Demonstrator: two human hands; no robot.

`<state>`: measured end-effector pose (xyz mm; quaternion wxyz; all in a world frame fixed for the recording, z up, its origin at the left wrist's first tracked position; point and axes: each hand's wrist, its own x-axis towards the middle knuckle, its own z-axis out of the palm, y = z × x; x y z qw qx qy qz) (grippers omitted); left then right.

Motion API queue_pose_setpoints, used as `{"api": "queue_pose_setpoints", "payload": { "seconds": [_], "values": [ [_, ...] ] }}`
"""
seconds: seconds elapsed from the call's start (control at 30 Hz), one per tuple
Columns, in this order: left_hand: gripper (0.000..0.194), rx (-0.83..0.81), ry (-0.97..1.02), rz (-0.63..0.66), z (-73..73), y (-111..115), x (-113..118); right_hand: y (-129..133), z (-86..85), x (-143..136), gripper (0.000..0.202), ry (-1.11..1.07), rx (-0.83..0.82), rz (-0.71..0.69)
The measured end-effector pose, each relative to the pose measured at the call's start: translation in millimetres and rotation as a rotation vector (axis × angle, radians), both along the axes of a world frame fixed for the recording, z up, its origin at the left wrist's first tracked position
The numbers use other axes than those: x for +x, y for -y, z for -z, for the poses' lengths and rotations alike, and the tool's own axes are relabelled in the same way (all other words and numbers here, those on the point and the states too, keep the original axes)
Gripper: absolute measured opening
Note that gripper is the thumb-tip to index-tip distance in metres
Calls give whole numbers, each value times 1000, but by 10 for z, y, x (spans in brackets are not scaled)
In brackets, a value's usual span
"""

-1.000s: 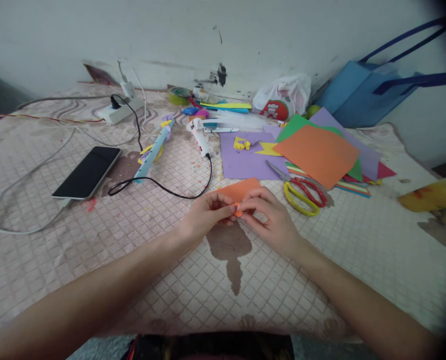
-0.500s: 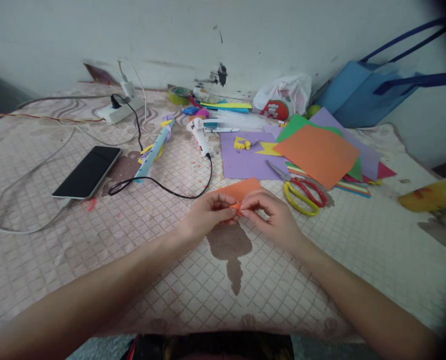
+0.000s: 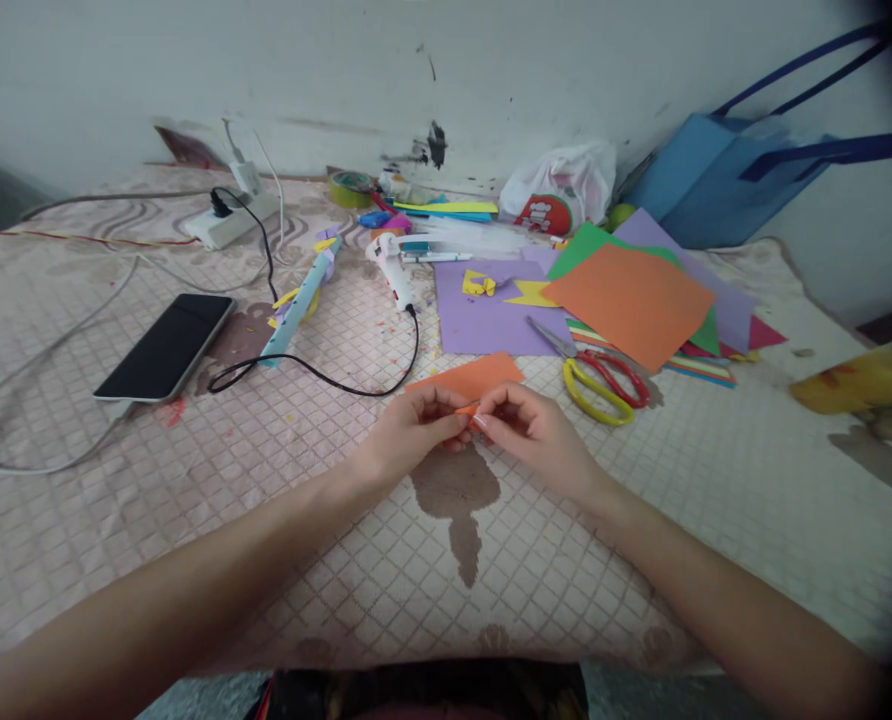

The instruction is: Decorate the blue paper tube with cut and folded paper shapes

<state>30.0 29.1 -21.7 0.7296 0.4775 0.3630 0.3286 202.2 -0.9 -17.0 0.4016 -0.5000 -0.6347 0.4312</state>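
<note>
Between my two hands is a small piece of orange paper (image 3: 467,411), mostly covered by the fingers. My left hand (image 3: 425,425) pinches it from the left with thumb and fingers. From the right, my right hand (image 3: 532,430) closes thumb and fingertips on the same piece. Just behind the hands a larger orange paper strip (image 3: 483,374) lies on the tablecloth, partly hidden by them. Scissors with red and yellow handles (image 3: 596,398) rest to the right of my right hand, blades pointing up and left.
A white glue gun (image 3: 393,275) with a black cord lies behind the hands. Purple paper (image 3: 491,330) and stacked coloured sheets (image 3: 637,300) spread behind and right. At left are a phone (image 3: 167,345), a power strip (image 3: 228,222) and a decorated light-blue strip (image 3: 296,308). A blue bag (image 3: 708,185) stands at back right.
My right thumb and fingers have closed in more over the small orange piece, so less of it shows. The whole view has shifted slightly; the other things lie as before.
</note>
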Motion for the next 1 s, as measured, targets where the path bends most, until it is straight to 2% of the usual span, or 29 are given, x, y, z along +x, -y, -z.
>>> {"api": "queue_pose_setpoints", "payload": {
  "seconds": [0.3,0.63,1.0],
  "values": [
    [16,8,8,-1,-17,11,-4,-4,26,10,4,-15,33,-26],
    [16,71,-31,-34,0,10,19,9,20,-21,5,68,53,48],
    [13,95,-50,-46,31,11,32,18,56,-79,9,-28,-58,137]
  ]
}}
